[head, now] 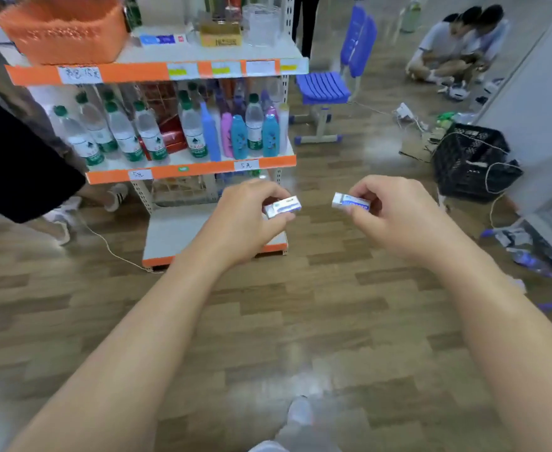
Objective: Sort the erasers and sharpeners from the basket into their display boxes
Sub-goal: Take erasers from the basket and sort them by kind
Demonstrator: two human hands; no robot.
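left eraser point(282, 206): the left hand point(251, 220) is covering its left end, and motion blur is smearing the print on its sleeve
right eraser point(351, 202): the right hand point(395, 213) is hiding its right end; the blue lettering is showing only as a smear
orange basket point(62, 31): the top edge is cutting off its rim, and its wall is hiding its contents
yellow box point(220, 35): its printing is blurring beyond reading
shelf labels point(79, 74): the handwriting is coming out too soft to read
dark sleeve point(17, 158): the left edge is cutting off the person wearing it
shoe point(300, 415): it is blurring, and the bottom edge is cropping the leg
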